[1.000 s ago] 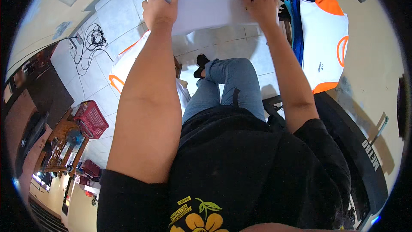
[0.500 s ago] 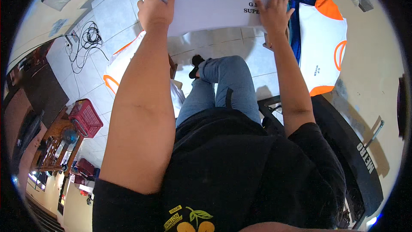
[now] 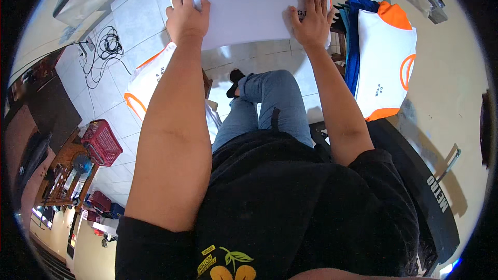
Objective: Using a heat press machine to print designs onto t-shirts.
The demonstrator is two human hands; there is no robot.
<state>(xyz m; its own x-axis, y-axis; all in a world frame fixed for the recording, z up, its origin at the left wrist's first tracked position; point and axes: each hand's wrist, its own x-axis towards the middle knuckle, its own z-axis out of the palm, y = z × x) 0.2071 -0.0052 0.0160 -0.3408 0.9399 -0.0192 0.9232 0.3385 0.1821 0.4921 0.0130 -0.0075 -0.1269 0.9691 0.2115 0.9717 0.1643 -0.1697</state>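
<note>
In front of me lies a white T-shirt (image 3: pixel 249 13) with an orange neckband, spread flat at the top of the view. My left hand (image 3: pixel 187 15) rests on its left side, fingers spread. On its right side my right hand (image 3: pixel 313 19) lies flat with fingers stretched out, partly covering dark print. A stack of folded shirts, white with orange sleeves (image 3: pixel 386 65), stands to the right, with blue and green cloth beneath. To the left another white shirt with orange trim (image 3: pixel 148 80) is partly hidden by my left forearm.
A coil of black cable (image 3: pixel 109 44) lies on the tiled floor at the left. Nearby stands a red plastic basket (image 3: pixel 104 142), with a wooden rack (image 3: pixel 59 176) beyond it. A long black padded object (image 3: pixel 430 192) runs along the wall at the right.
My right hand has slid left over the shirt, covering more of the print. More of the orange neckband shows at the top. My left hand stays nearly in place.
</note>
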